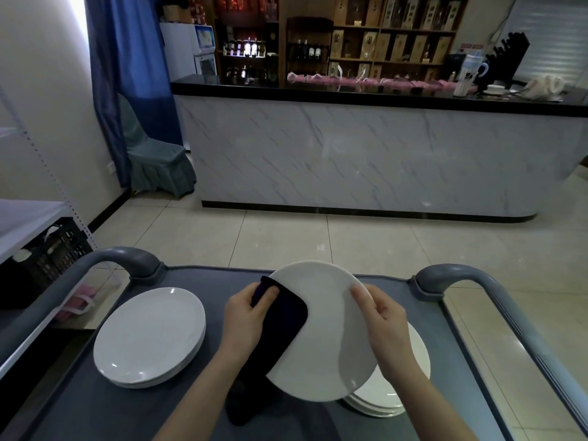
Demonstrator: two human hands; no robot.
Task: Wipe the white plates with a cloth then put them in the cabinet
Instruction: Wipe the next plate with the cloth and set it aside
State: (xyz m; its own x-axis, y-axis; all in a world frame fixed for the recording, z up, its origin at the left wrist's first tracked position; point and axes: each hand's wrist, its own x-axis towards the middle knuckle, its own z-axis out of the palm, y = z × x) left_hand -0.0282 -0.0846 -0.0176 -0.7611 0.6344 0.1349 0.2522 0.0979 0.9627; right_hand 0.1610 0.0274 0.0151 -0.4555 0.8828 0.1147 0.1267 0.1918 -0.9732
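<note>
- Step in hand: wiping. One white plate (327, 329) is held in the air over the grey cart (79, 409), directly above the right stack (397, 396) of white plates.
- Left hand (245, 316): the fingers (270, 292) are clenched on the dark cloth (283, 326), pinching it over the left rim of the plate, thumb on the near face.
- Right hand (385, 323): the fingers (361, 297) are grasping the right rim, thumb laid on the near face, the rest hidden behind the plate.
- Plate attitude: tilted, with the eating face turned up and toward the person. The far rim is raised and the near rim is low. The plate is round, so it has no long axis.
- Cloth attitude: the long axis runs from the upper left rim diagonally down toward the person. The lower end trails below the plate onto the cart.
- A second group, the left stack (149, 335), lies flat on the cart, well apart from the plate. Which stack is already wiped cannot be told.
- Next move, as a judgement: slide the cloth across the face while the right hand steadies or turns the rim. Cover the right half, which the cloth does not reach now.
- The cabinet cannot be identified in this view. Storage is not yet begun.
</note>
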